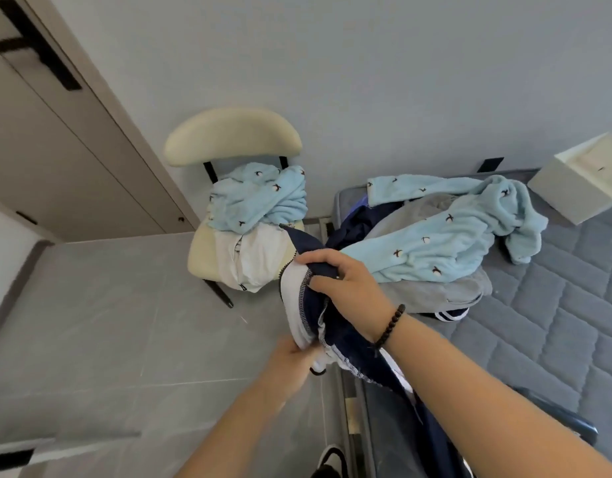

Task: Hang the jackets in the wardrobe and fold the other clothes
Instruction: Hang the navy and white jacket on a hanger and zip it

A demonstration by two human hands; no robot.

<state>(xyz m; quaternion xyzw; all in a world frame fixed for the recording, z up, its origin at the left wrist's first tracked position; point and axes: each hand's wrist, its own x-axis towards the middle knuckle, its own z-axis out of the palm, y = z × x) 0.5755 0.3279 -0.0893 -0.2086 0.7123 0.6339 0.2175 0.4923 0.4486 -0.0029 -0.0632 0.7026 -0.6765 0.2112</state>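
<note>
I am gripping the navy jacket (pixel 335 326) in both hands, right hand (pixel 345 288) clenching its collar and left hand (pixel 290 360) pinching the white lining, lifting it off the bed (pixel 556 305) pile to ready it for hanging.

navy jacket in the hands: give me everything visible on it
The navy jacket is dark blue with a white lining, a zipper along its open edge and white stripes near the hem. It looks like thin synthetic fabric, bunched and partly inside out. The right hand grips it near the zipper from above; the blurred left hand holds its lower white part. Its far end trails into the pile on the mattress.
</note>
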